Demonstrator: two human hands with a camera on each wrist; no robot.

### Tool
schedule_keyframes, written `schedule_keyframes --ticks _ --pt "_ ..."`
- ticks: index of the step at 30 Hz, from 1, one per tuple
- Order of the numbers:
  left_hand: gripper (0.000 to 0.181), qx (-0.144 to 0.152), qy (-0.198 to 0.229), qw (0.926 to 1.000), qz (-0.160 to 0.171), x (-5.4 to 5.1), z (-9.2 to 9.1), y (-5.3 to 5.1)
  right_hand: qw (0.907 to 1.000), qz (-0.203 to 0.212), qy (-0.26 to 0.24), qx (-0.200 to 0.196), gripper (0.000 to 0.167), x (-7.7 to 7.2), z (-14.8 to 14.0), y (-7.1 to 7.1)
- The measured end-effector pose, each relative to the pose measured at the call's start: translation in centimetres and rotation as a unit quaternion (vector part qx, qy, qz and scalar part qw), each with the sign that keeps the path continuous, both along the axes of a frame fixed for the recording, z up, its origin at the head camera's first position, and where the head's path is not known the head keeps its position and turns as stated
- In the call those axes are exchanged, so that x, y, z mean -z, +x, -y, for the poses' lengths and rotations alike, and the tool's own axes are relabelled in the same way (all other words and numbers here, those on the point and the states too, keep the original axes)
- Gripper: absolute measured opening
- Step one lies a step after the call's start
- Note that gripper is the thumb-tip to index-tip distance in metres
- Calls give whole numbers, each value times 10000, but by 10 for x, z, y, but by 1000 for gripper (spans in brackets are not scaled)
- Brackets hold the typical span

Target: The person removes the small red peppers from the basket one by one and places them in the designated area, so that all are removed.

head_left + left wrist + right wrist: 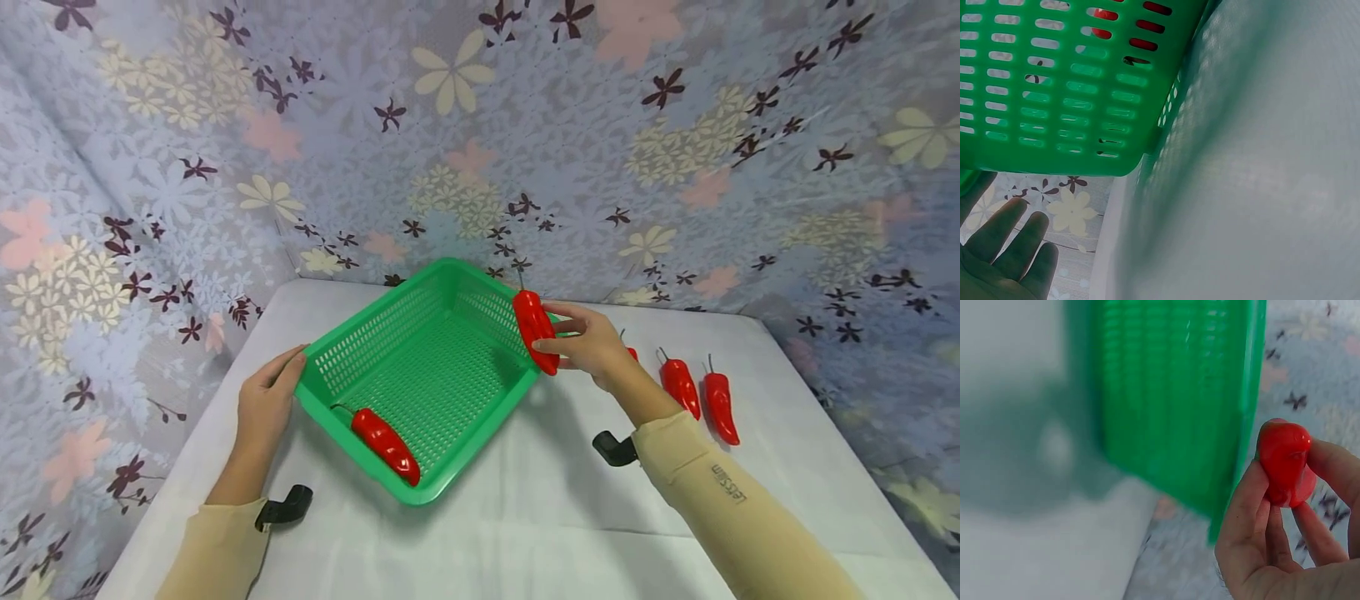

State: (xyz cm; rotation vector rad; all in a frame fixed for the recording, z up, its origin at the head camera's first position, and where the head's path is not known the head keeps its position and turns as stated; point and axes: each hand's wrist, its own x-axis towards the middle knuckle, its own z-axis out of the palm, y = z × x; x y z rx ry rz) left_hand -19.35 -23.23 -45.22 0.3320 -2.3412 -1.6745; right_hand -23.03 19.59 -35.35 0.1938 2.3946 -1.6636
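Note:
A green plastic basket (420,367) with slotted walls sits on the white table. My left hand (267,400) holds the rim at its left corner; in the left wrist view, several fingers of that hand (1013,253) extend loosely beneath the rim. One red pepper (386,446) lies inside the basket, near its front corner. Above the basket's right rim, a second red pepper (534,329) is pinched between the thumb and fingers of my right hand (588,342), stem pointing up and away. The right wrist view shows that pepper (1285,465) end-on between the fingertips.
Right of the basket, a red pepper (678,385) and another red pepper (721,404) lie on the white tabletop (525,517). One more red pepper (632,353) is partly hidden behind my right hand. Flowered cloth (480,150) hangs behind the table and at its sides.

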Motion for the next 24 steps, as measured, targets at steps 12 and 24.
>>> schedule_keyframes --ticks 12,24 --pt "54 -42 -44 10000 6 1 1 5 9960 337 366 743 77 18 -72 17" --pt "52 -49 -11 10000 -31 1 1 2 9881 553 624 1293 86 33 -147 39"
